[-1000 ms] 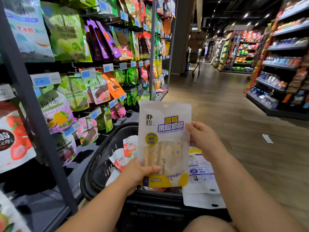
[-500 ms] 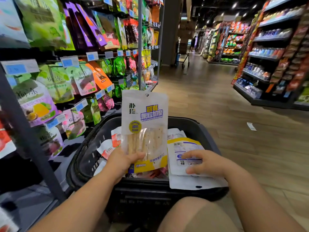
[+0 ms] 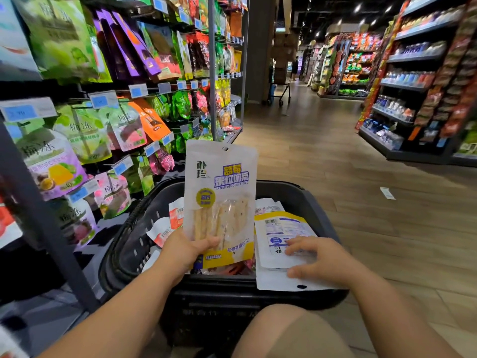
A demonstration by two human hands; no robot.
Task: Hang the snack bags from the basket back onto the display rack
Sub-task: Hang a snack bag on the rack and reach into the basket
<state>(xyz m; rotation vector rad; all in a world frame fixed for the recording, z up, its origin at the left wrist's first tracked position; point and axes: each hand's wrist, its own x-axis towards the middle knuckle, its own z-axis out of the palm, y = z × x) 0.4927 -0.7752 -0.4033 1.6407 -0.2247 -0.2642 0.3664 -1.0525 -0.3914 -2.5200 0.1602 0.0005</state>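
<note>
1. Two hands are at work over the black basket, which sits on the wooden floor just beside the display rack.
2. The left hand grips a white snack bag by its lower left part. The thumb lies across the front and the fingers are hidden behind.
3. That bag stands upright above the middle of the basket, hang-hole at the top, not yet on any hook.
4. The right hand is down at the basket's near right corner. Its fingers are spread and slightly bent, the tips resting on a stack of face-down white bags, with nothing pinched.
5. The stack overhangs the near rim.
6. More bags with red print lie along the basket's left side.
7. Hanging packets fill the rack's hooks.
</note>
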